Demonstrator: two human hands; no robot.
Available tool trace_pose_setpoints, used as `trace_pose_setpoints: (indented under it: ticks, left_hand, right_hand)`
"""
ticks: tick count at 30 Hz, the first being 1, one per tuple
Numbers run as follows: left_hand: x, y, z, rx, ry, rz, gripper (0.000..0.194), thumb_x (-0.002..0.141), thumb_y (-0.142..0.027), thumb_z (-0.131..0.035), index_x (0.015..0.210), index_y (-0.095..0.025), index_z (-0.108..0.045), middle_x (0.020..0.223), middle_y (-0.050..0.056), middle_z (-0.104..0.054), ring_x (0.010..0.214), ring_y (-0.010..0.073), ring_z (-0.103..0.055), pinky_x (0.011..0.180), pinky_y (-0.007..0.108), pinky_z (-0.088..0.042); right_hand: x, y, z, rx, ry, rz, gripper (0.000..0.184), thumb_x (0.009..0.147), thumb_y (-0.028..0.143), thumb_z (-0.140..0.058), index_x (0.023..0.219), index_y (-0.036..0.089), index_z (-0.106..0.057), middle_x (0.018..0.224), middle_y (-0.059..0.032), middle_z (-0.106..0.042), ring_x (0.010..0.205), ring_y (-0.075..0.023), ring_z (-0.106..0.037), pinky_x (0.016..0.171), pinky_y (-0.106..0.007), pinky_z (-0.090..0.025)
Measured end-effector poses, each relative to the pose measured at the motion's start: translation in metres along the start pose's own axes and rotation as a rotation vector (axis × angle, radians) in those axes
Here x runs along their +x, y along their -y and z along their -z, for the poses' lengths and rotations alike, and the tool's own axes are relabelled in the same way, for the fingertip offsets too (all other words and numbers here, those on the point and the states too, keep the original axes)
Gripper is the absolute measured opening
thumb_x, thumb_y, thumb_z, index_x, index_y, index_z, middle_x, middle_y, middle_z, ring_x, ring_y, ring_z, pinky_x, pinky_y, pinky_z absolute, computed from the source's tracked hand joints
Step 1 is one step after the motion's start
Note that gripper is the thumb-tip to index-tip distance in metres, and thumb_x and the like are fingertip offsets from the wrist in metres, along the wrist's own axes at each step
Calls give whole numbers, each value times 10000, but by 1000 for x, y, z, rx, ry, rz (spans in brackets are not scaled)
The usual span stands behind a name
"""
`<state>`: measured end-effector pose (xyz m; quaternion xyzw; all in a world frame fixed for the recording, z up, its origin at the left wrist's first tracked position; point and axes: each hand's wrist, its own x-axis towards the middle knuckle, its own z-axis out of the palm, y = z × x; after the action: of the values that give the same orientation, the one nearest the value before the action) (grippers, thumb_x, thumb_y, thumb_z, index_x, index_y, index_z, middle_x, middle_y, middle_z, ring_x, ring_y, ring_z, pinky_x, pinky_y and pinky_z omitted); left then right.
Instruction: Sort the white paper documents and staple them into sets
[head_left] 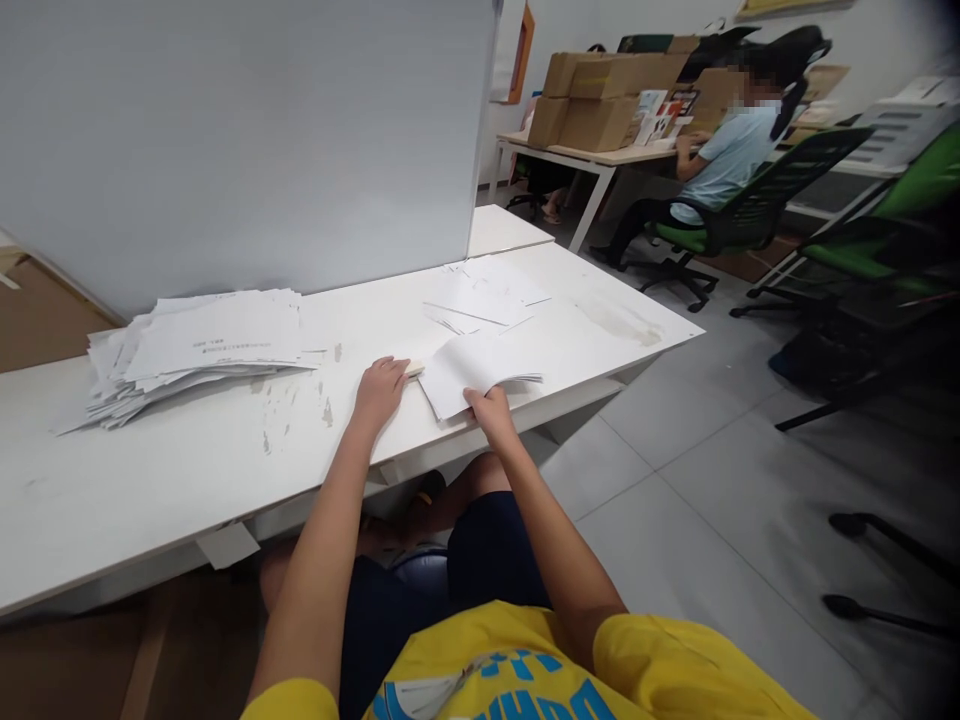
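My right hand grips the near edge of a thin stack of white paper sheets, thumb on top. The stack's right end curls up off the white table. Just left of it, my left hand is closed over a small cream-coloured block on the tabletop. Most of that block is hidden under the fingers, so its kind cannot be made out. Behind the held stack lie loose white papers, spread unevenly.
A tall, messy pile of papers stands on the table's left part. Behind it rises a whiteboard-like panel. Across the aisle a person sits at a desk bearing cardboard boxes. Office chairs stand to the right.
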<state>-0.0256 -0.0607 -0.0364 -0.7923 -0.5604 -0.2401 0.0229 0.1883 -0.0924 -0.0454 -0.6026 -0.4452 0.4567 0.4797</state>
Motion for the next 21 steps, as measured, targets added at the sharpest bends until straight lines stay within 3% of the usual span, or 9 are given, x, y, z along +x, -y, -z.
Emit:
trace_pose_setpoints:
  ticks: [4,8,11,16,18,21]
  left_hand:
    - [-1,-6,-1,35,32,16,358,962,-224,-389,1249,-153,-590,1275,114,-634,1268,251,-509,1015,404,-423]
    - [-5,-11,0,43,67,19,357,972,-217,-374,1259,-161,-579,1274,108,-636,1281,248,-511,1004,397,-430]
    - [-9,-13,0,39,34,32,356,972,-211,-383,1275,-158,-563,1289,115,-626,1274,249,-517,986,395,-440]
    - [-13,-12,-4,-50,-10,18,347,970,-222,-418,1285,-156,-547,1258,115,-643,1177,224,-583,959,362,-457]
    - [-14,-11,-4,-95,-23,16,346,972,-234,-419,1283,-152,-546,1236,116,-652,1150,225,-595,945,360,-464]
    - [-14,-13,-4,-179,8,66,324,959,-222,-435,1242,-151,-574,1127,111,-689,1067,243,-621,892,368,-485]
  right_hand:
    - [-2,-4,2,-28,-12,42,264,675,377,-562,495,197,-492,419,20,-450,449,-135,-437,474,-275,-347]
    - [-2,0,-1,29,-33,24,198,642,364,-565,554,191,-526,449,30,-459,448,-134,-424,459,-275,-347]
    - [-4,8,0,-81,-75,66,190,642,350,-554,543,190,-529,464,10,-484,499,-162,-475,507,-292,-396]
    - [-21,37,5,-383,-419,325,293,733,362,-492,653,133,-656,627,-138,-640,730,-298,-622,681,-391,-471]
    - [-28,57,-7,-489,-485,475,372,799,350,-420,763,103,-696,704,-176,-665,780,-322,-640,694,-405,-472]
    - [-29,95,-54,-706,-316,694,424,865,297,-353,890,67,-708,682,-161,-648,745,-301,-641,663,-378,-459]
